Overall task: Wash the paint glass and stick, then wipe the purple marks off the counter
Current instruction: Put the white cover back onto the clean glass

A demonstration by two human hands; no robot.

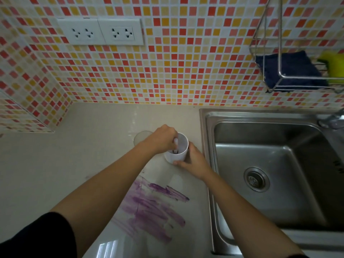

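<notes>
Head view, looking down on a kitchen corner.

Surroundings: pale counter [55, 164], bounded behind and to the left by a wall of small red, orange and cream mosaic tiles [186, 71]. Two white double sockets [101, 31] are set in the wall above the counter. A wire rack [297, 79] hangs on the wall at upper right, above the sink. A round clear item, possibly a lid or a second glass [142, 136], sits on the counter just behind the left hand, partly hidden by it. Part of a tap [333, 118] shows at the right edge.

Containers and contents:
- Wire rack: holds a folded dark blue cloth [290, 69] and, beside it on the right, a yellow-green sponge [335, 66].
- Steel sink [208, 127]: basin bare apart from its drain strainer [255, 179]; it lies directly right of the counter.
- White paint glass [177, 150]: upright on the counter, close to the sink's left rim. The stick [176, 145] stands inside it, its lower end dark with paint.

Hands: left hand [163, 139] closed around the top of the stick from above. Right hand [193, 160] wrapped around the glass at its right side and base, thumb across the front.

Purple marks [152, 205]: broad smeared strokes on the counter, nearer the camera than the glass, between the two forearms.
</notes>
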